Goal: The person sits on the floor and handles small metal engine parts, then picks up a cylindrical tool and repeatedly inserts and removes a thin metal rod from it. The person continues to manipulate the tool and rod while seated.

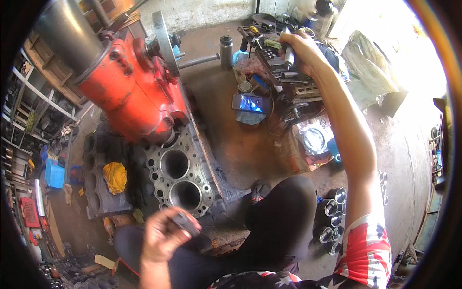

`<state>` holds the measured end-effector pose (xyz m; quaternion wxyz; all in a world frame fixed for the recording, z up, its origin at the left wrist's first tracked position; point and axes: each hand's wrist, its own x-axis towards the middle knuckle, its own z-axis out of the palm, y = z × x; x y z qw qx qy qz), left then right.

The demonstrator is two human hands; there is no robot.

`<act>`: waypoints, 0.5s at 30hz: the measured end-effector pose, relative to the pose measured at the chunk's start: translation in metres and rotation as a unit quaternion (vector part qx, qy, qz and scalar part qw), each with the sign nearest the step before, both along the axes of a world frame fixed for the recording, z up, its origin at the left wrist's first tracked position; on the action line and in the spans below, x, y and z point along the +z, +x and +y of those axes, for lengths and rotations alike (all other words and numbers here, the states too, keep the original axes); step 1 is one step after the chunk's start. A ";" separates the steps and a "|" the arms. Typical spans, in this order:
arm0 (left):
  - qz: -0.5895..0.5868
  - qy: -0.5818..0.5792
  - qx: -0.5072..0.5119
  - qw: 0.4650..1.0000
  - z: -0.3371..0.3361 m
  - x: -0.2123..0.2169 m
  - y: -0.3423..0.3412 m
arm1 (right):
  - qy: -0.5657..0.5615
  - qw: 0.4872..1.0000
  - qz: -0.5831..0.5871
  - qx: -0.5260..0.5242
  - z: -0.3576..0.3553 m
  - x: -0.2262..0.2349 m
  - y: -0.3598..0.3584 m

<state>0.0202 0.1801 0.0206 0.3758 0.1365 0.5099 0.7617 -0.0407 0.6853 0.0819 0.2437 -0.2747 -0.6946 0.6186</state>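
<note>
Red-painted metal looms at the left of a workshop floor, where a heavy machine [130,91] stands over the far end of an engine block [196,179], two of its round bores open to view. Near the block's close end, a person's left hand [163,235] is closed around a small dark block [185,223], fingers and thumb wrapped about it, the hand slightly blurred.

The right hand [306,52] reaches far forward, its arm stretched out from a red-and-white sleeve [366,255] — fingers clamped on a silver cylindrical tool [288,57] held above a desk [260,58] crowded with tools. Whether the tool touches anything beneath it cannot be told.

Before the desk, a phone [251,103] with a lit screen leans upright, and a steel bottle [226,50] stands on the floor to its left, farther off. A clear-wrapped packet [314,137] lies nearer, beneath the outstretched arm's left side. Shiny metal cylinders [335,220] cluster beside the person's right knee [291,202] — while a crumpled yellow cloth [115,177] rests on a dark casting [98,195] left of the engine block.
</note>
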 end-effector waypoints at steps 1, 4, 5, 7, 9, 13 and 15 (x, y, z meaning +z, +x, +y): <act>0.082 0.007 0.001 0.997 0.000 0.012 -0.016 | 0.044 0.997 0.065 -0.006 -0.021 0.019 0.011; 0.186 0.004 0.020 0.982 -0.002 0.047 -0.053 | 0.027 0.979 0.200 -0.019 -0.091 0.060 0.039; 0.217 0.010 0.042 0.975 0.000 0.051 -0.063 | -0.021 0.974 0.223 0.019 -0.114 0.068 0.050; 0.250 0.037 0.084 0.964 0.005 0.047 -0.076 | -0.184 0.954 0.196 0.134 -0.161 0.069 0.069; 0.225 0.061 0.121 0.965 0.009 0.033 -0.082 | -0.158 0.962 0.178 0.136 -0.220 0.045 0.080; 0.143 -0.013 0.157 0.977 0.006 -0.002 -0.083 | -0.191 0.958 -0.007 0.215 -0.306 -0.002 0.105; 0.133 -0.004 0.150 0.980 0.002 -0.013 -0.081 | -0.217 0.950 -0.061 0.216 -0.337 -0.027 0.107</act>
